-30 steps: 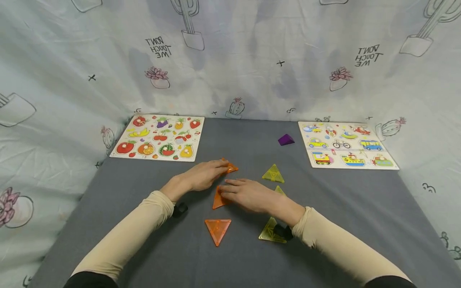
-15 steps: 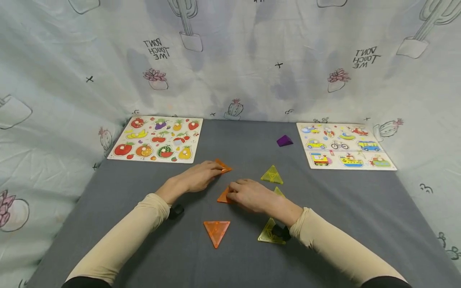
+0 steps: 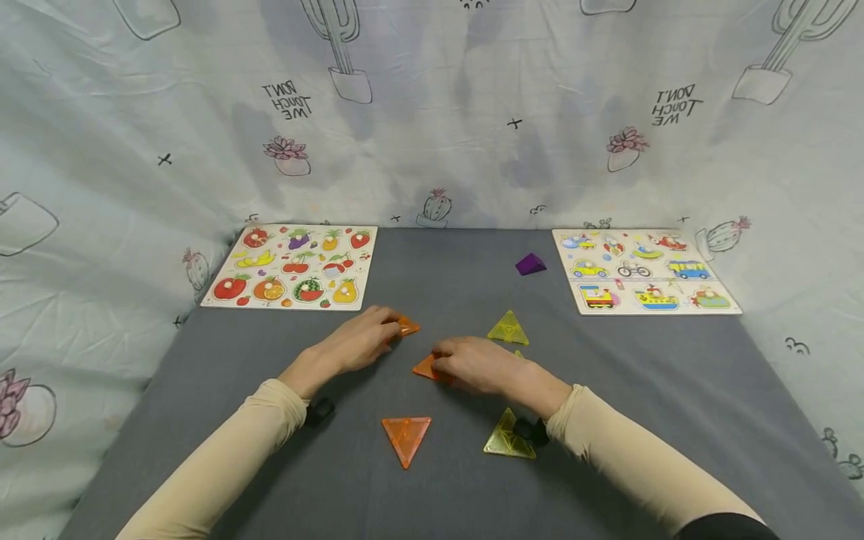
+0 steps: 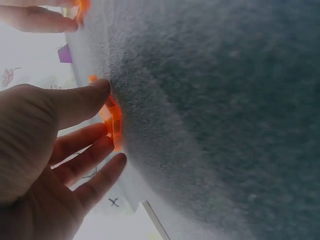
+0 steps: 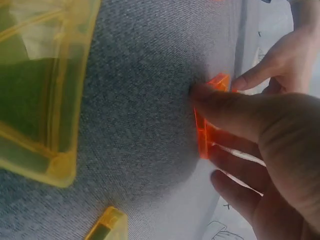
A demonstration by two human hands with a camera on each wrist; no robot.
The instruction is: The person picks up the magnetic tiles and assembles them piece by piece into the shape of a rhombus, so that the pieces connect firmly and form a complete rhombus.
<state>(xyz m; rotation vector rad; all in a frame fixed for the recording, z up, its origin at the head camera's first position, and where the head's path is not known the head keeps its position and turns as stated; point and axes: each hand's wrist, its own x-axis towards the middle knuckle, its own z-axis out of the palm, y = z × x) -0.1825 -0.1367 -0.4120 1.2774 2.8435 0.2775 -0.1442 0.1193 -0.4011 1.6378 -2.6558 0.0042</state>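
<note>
My left hand [image 3: 354,341] pinches an orange triangular tile [image 3: 408,325] with its pointed end showing past the fingertips. In the left wrist view the thumb lies on one side of that tile [image 4: 117,125] and the fingers on the other. A second orange triangular tile [image 3: 424,367] is pinched by my right hand [image 3: 482,365], nearer to me and to the right; the hand hides much of it. Seen from the right wrist, this tile [image 5: 201,135] stands between thumb and fingers, close over the cloth. A third orange triangle [image 3: 406,439] lies flat, pointing toward me.
Yellow triangular tiles [image 3: 509,330] form a column beneath and beside the right forearm, one mostly hidden. Farther back lies a purple piece [image 3: 530,264]. A fruit puzzle board [image 3: 317,259] sits back left, a vehicle puzzle board [image 3: 624,283] back right. A patterned curtain [image 3: 432,112] bounds the grey table.
My left hand has drawn its orange tile leftward and slightly toward me. The right hand's orange tile has turned and shifted right, widening the gap between the two. The view has shifted slightly.
</note>
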